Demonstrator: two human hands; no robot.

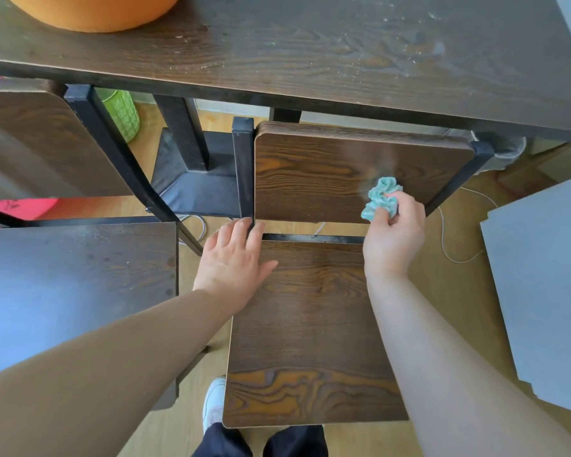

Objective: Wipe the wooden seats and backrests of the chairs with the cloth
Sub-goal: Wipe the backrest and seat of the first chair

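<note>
Head view, looking down at one chair (310, 238) pushed up to the counter (310, 54). Right hand (393, 232) is clamped on a bunched teal cloth (381, 197), fingers curled round it, with the cloth pressed to the lower right part of the backrest (327, 173). A dull smear shows on the wood just above the cloth. Left hand (234, 258) lies flat, fingers straight, holding nothing, on the back left corner of the seat (310, 324). Its fingertips touch the foot of the black post (243, 166) at the backrest's left edge. Hands are well apart, one at each side of the seat's rear. Seat and backrest are dark grained wood on a black metal frame, with a gap between them. Second chair (80, 291) stands just beside on the left, seat dusty. Counter top is dark wood with pale specks and smears toward the right. An orange round thing (93, 11) sits on it at far left, cut off by the frame. Under the counter: green bin (122, 113) and black base (195, 192). White cable (449, 232) lies on the wood floor right of the chair. Grey board (541, 291) at the right edge, pink thing (20, 207) at far left. White shoe (213, 404) shows by the seat's front left corner.
</note>
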